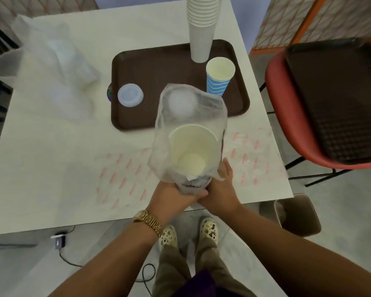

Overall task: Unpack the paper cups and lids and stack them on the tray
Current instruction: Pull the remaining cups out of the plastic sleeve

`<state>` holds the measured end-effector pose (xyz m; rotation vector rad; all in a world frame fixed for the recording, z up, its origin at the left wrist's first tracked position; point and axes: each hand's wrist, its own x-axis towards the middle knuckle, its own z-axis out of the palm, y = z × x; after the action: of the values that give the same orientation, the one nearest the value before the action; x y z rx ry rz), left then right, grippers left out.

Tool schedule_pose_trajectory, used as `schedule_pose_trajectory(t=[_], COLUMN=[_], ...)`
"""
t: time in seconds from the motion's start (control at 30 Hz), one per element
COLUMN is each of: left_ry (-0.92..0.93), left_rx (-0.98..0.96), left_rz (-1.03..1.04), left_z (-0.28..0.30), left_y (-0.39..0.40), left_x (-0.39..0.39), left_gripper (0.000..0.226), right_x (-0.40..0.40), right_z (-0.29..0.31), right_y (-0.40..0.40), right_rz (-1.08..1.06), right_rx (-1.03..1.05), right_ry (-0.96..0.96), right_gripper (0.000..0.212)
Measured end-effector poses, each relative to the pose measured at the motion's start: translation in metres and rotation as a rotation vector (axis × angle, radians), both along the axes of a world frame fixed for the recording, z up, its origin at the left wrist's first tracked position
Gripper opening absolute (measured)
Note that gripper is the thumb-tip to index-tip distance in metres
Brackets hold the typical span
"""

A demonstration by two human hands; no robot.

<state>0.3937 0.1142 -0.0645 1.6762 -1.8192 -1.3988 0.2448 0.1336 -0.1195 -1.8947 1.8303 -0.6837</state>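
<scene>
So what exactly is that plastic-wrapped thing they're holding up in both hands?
It is a clear plastic sleeve, thin and crinkled, open at the top, held nearly upright above the table's near edge. Inside sits a paper cup, pale cream within, mouth up; a dark print shows low on its outside. The left hand and right hand grip the bottom from either side. Its loose top blurs over the brown tray behind.
</scene>
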Motion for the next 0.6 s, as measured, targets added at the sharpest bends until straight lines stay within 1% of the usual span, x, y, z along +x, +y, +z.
schedule_pose_trajectory(t=[0.03, 0.07, 0.1, 0.13, 0.17, 0.23, 0.27, 0.3, 0.33, 0.4, 0.43, 0.47, 0.5, 0.53, 0.57, 0.6], left_ry=[0.029, 0.050, 0.094, 0.164, 0.235, 0.310, 0.316, 0.279, 0.197, -0.091, -0.253, -0.409, -0.553, -0.684, -0.811, -0.939], left_rx=[0.045, 0.018, -0.047, -0.124, -0.197, -0.359, -0.459, -0.603, -0.792, -1.247, -1.417, -1.543, -1.632, -1.678, -1.697, -1.704], left_rz=[0.007, 0.022, 0.056, 0.095, 0.117, 0.112, 0.070, -0.006, -0.119, -0.438, -0.612, -0.770, -0.900, -1.008, -1.102, -1.183], left_z=[0.012, 0.023, 0.034, 0.049, 0.066, 0.104, 0.125, 0.146, 0.165, 0.205, 0.223, 0.239, 0.252, 0.262, 0.269, 0.273], left_y=[0.000, -0.001, -0.001, -0.003, -0.004, -0.010, -0.015, -0.023, -0.033, -0.051, -0.059, -0.066, -0.073, -0.077, -0.082, -0.087], left_x=[0.000, 0.000, 0.000, 0.000, 0.000, 0.001, 0.002, 0.005, 0.010, 0.020, 0.022, 0.023, 0.022, 0.021, 0.020, 0.016], left_gripper=[0.041, 0.055, 0.078, 0.098, 0.110, 0.123, 0.127, 0.127, 0.124, 0.116, 0.106, 0.091, 0.077, 0.064, 0.061, 0.067], right_x=[-0.001, -0.002, -0.003, -0.005, -0.006, -0.012, -0.015, -0.020, -0.024, -0.029, -0.031, -0.034, -0.035, -0.036, -0.036, -0.035], right_z=[0.008, 0.017, 0.026, 0.037, 0.049, 0.076, 0.087, 0.097, 0.100, 0.112, 0.116, 0.120, 0.123, 0.127, 0.130, 0.132], right_y=[0.000, -0.001, -0.003, -0.006, -0.007, -0.009, -0.008, -0.010, -0.010, -0.015, -0.017, -0.019, -0.019, -0.019, -0.019, -0.020], right_rz=[0.023, 0.053, 0.081, 0.097, 0.083, 0.038, 0.037, 0.050, 0.055, 0.038, 0.030, 0.033, 0.043, 0.059, 0.079, 0.096], right_rx=[0.033, 0.074, 0.113, 0.137, 0.152, 0.199, 0.252, 0.289, 0.305, 0.297, 0.293, 0.287, 0.283, 0.287, 0.299, 0.313], right_ry=[-0.042, -0.074, -0.109, -0.184, -0.300, -0.493, -0.541, -0.562, -0.556, -0.546, -0.564, -0.571, -0.577, -0.566, -0.559, -0.555], right_gripper=[0.058, 0.052, 0.047, 0.044, 0.044, 0.047, 0.054, 0.061, 0.064, 0.064, 0.065, 0.068, 0.069, 0.069, 0.069, 0.070])
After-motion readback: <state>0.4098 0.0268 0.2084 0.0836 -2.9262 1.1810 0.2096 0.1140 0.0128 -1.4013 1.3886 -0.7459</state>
